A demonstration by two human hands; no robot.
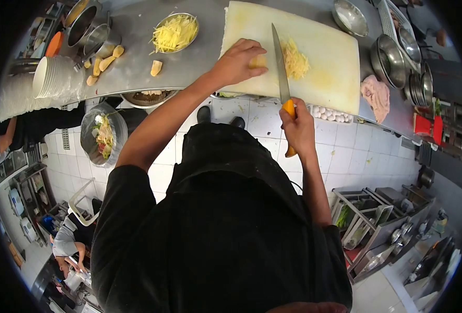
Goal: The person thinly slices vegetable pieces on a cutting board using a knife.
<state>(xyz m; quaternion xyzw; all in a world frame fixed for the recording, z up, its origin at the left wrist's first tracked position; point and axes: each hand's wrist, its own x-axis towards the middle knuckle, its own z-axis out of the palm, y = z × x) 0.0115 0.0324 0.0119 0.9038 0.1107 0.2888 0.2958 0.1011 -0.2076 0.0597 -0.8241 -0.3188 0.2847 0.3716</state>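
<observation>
My right hand [298, 128] is wrapped round the yellow-orange handle of a kitchen knife [281, 65], its long blade pointing away from me over the white cutting board [327, 78]. Just left of the blade, the curled fingers of my left hand [238, 63] grip a piece of yellow root vegetable [258, 61] on the board. A pile of thin yellow strips [295, 60] lies right of the blade. More strips [174, 33] fill a metal bowl [195, 43] to the left. One yellow chunk [156, 68] rests on the steel counter near my left forearm.
Several peeled pieces [105, 63] lie by metal pots [103, 40] and stacked white containers [47, 77]. A pink cloth [375, 98] and metal bowls [390, 61] stand right of the board. Below the counter are a lined waste bin [89, 136] and a tray of eggs [331, 114]. Other people work at left.
</observation>
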